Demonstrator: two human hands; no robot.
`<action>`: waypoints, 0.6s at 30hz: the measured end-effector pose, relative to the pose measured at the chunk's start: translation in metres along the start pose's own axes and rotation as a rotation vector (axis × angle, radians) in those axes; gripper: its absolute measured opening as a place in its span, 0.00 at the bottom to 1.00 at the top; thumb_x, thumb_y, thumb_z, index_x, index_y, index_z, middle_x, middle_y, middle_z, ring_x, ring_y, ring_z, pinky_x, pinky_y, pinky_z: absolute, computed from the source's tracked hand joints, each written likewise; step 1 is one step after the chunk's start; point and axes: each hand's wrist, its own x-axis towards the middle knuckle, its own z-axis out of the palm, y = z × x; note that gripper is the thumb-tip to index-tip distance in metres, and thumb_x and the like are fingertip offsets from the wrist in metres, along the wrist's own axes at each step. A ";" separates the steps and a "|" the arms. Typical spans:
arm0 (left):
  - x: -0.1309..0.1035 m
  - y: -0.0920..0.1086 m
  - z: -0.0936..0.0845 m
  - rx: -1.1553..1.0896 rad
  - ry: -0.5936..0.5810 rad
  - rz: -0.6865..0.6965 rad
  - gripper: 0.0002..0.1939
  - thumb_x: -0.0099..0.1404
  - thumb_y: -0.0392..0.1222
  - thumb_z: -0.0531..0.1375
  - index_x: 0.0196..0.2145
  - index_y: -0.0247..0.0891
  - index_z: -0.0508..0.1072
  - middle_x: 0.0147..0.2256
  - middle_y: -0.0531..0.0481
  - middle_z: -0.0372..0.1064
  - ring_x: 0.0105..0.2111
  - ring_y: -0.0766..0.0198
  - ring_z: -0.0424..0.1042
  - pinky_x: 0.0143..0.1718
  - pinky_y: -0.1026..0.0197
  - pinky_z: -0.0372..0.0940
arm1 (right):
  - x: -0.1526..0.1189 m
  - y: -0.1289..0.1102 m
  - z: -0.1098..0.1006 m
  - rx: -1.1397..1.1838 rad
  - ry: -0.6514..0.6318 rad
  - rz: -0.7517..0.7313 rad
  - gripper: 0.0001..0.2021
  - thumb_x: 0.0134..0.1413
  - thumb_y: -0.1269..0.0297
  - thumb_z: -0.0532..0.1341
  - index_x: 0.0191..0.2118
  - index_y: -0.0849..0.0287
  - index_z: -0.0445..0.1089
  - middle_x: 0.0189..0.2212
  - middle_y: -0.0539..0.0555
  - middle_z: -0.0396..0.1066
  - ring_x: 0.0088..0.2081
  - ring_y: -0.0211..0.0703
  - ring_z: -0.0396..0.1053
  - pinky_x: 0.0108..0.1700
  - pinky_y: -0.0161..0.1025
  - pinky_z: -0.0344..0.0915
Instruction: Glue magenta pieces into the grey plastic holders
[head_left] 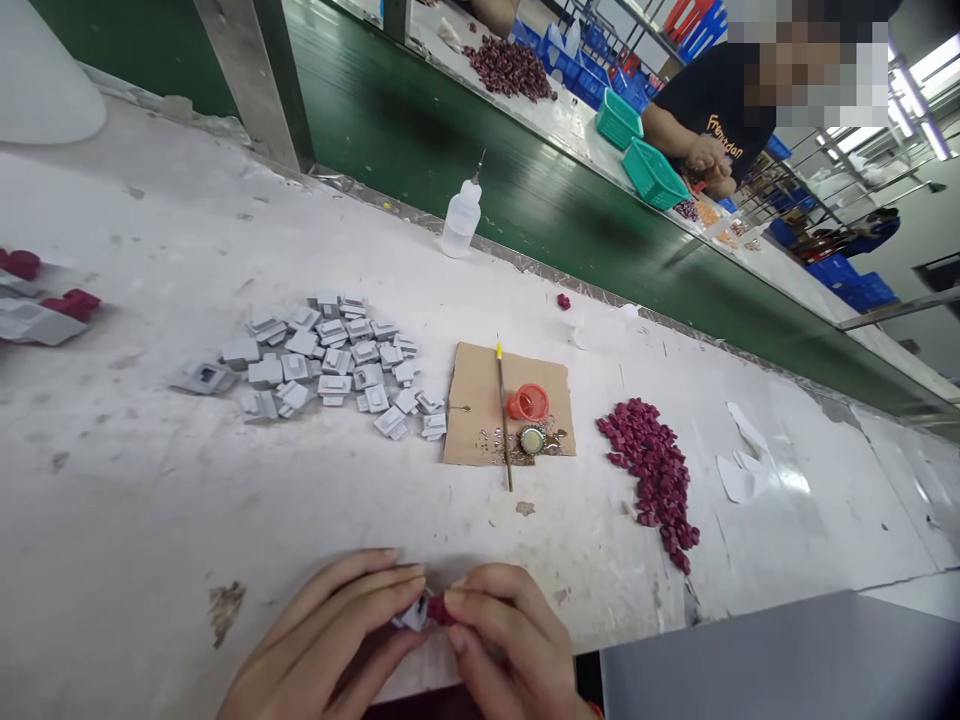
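At the front edge of the white table, my left hand pinches a small grey plastic part. Close beside it, my right hand grips a small dark red piece between thumb and fingers. The red piece meets the grey part between my fingertips; how far they fit together is hidden. A pile of grey parts lies ahead to the left, and a pile of dark red pieces to the right.
Cardboard holds a thin brush, a red cup and a bottle cap. A needle bottle stands behind, beside the green conveyor. Across it, a person works near green baskets. Red-and-grey pieces lie far left.
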 end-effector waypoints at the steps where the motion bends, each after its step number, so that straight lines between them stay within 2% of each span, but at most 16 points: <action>1: 0.000 -0.001 0.000 0.007 0.003 0.007 0.12 0.62 0.49 0.60 0.44 0.49 0.71 0.39 0.62 0.77 0.41 0.73 0.75 0.46 0.76 0.67 | 0.000 -0.001 0.000 -0.003 0.008 0.005 0.14 0.62 0.70 0.56 0.51 0.51 0.68 0.35 0.54 0.71 0.35 0.38 0.72 0.36 0.31 0.75; 9: -0.007 -0.002 0.003 0.010 0.001 0.055 0.11 0.66 0.45 0.56 0.46 0.44 0.69 0.42 0.61 0.75 0.51 0.77 0.67 0.55 0.79 0.57 | 0.000 0.000 -0.001 -0.020 -0.097 -0.024 0.13 0.62 0.73 0.56 0.51 0.57 0.67 0.38 0.56 0.70 0.39 0.38 0.72 0.40 0.32 0.75; 14: -0.005 0.001 0.001 -0.034 -0.035 0.016 0.09 0.67 0.44 0.54 0.44 0.42 0.69 0.40 0.58 0.75 0.49 0.76 0.69 0.52 0.78 0.61 | 0.001 0.002 -0.003 -0.052 -0.185 -0.054 0.16 0.61 0.75 0.57 0.53 0.60 0.67 0.39 0.58 0.70 0.41 0.39 0.72 0.41 0.32 0.76; 18: -0.008 -0.001 0.003 -0.044 -0.026 0.029 0.08 0.67 0.44 0.55 0.43 0.44 0.69 0.40 0.60 0.75 0.47 0.77 0.70 0.53 0.79 0.59 | 0.005 -0.001 0.003 -0.016 -0.177 -0.060 0.17 0.62 0.74 0.56 0.56 0.58 0.66 0.39 0.58 0.71 0.42 0.39 0.73 0.43 0.34 0.76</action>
